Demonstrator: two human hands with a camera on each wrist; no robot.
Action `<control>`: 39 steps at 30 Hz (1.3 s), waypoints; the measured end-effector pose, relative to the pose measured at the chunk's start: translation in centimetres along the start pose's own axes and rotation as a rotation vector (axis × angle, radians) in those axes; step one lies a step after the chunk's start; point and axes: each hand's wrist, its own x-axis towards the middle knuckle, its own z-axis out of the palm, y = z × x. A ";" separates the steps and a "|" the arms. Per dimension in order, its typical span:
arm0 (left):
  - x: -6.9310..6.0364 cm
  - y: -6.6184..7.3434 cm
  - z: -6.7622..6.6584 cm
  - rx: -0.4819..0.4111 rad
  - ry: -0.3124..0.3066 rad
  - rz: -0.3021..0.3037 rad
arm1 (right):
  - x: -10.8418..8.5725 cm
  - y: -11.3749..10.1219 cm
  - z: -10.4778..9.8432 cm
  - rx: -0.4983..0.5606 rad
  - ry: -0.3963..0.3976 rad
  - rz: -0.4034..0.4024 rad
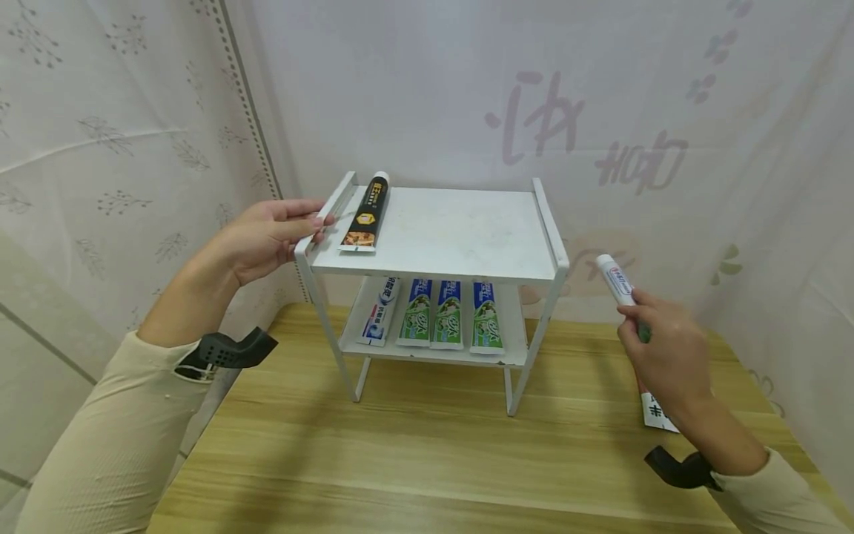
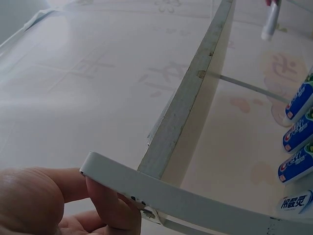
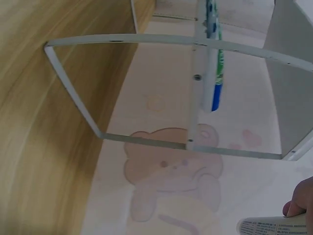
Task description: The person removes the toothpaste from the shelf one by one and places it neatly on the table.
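Note:
A white two-tier rack point(image 1: 460, 230) stands on the table. My left hand point(image 1: 267, 233) grips its upper left side rail, and in the left wrist view the fingers point(image 2: 115, 205) curl under the rail's corner. My right hand point(image 1: 667, 348), away to the rack's right, holds a white toothpaste tube point(image 1: 615, 279), cap pointing up and left. A black toothpaste tube point(image 1: 367, 215) lies at the left of the top shelf. On the lower shelf are a white and blue tube point(image 1: 380, 311) and three green and blue toothpaste tubes point(image 1: 448, 315).
Below my right hand a flat white tube end point(image 1: 657, 414) with black lettering shows on the wooden table point(image 1: 427, 460); the hand hides the rest. A pale printed curtain point(image 1: 427, 89) hangs behind the rack and down the left side.

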 end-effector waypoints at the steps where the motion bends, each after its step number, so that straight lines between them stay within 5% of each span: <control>1: 0.0 0.0 0.0 0.000 0.000 0.000 | -0.3 0.2 0.3 -0.001 0.005 0.002; 27: -0.2 0.1 0.1 -0.021 0.007 0.001 | -7.6 4.0 7.0 -0.047 -0.214 0.259; 39: -0.4 0.1 0.2 -0.013 0.013 -0.001 | -9.8 5.5 7.9 -0.040 -0.254 0.287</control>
